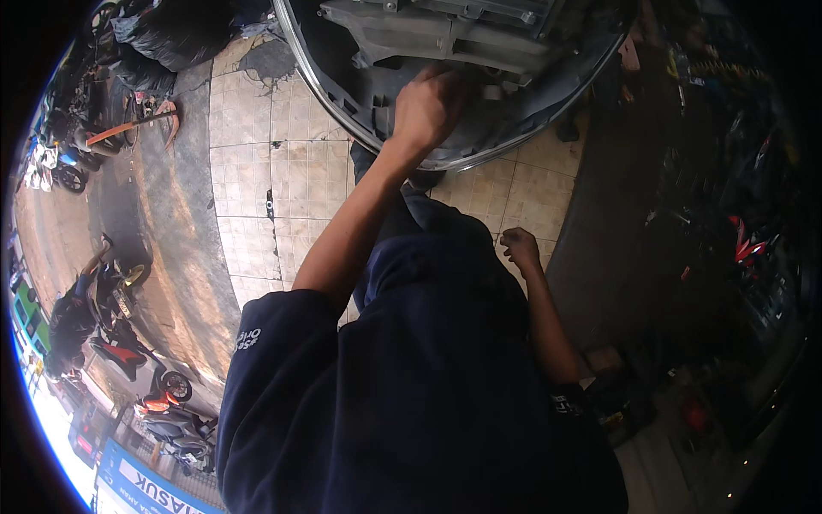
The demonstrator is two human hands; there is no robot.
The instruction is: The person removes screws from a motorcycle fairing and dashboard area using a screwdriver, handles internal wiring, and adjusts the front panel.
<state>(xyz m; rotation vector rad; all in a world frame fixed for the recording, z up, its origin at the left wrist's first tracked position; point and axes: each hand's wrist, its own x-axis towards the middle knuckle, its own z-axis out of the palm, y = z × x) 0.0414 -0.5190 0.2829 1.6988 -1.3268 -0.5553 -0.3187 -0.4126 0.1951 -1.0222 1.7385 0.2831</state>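
A large rounded dark part with a shiny metal rim fills the top centre, with dark moulded plastic pieces inside it. My left hand reaches over the rim into its lower middle, fingers curled against the inside; what they grip is hidden by the hand. My right hand hangs lower down at my right side, away from the part, its fingers loosely bent and slightly apart with nothing visible in them.
Pale floor tiles lie beneath me. Black bags sit at the upper left. Parked motorbikes line the left, where another person is bent beside one. Dark clutter with a red item fills the right. A blue sign shows at lower left.
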